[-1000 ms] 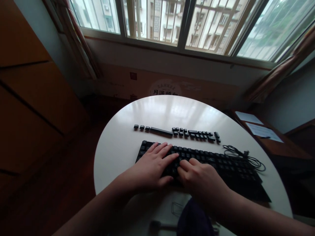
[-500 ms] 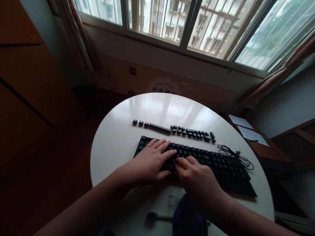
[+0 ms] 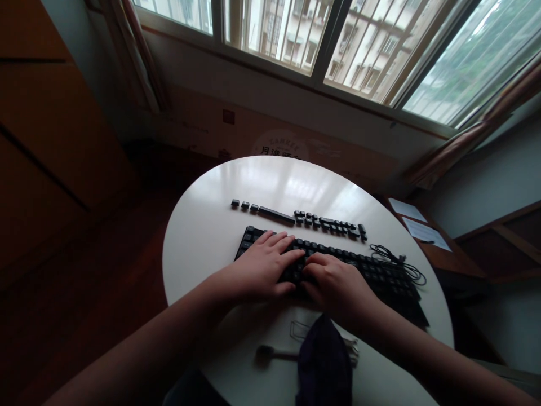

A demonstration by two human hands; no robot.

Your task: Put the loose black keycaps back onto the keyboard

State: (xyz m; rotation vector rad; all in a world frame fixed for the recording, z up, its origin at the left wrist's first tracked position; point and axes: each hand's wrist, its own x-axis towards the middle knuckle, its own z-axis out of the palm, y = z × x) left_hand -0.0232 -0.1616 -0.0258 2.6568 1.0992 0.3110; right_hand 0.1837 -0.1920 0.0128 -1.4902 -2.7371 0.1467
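Keyboard sits mid-surface: left hand flat and open on its left keys, right hand curled beside it, grip not discernible; loose keycaps lined up behind keyboard, most keys apparently seated.

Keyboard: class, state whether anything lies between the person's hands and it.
Nothing visible does. The left hand and right hand both lie directly on the black keyboard keys. The row of loose keycaps lies beyond it, the coiled cable off its right end.
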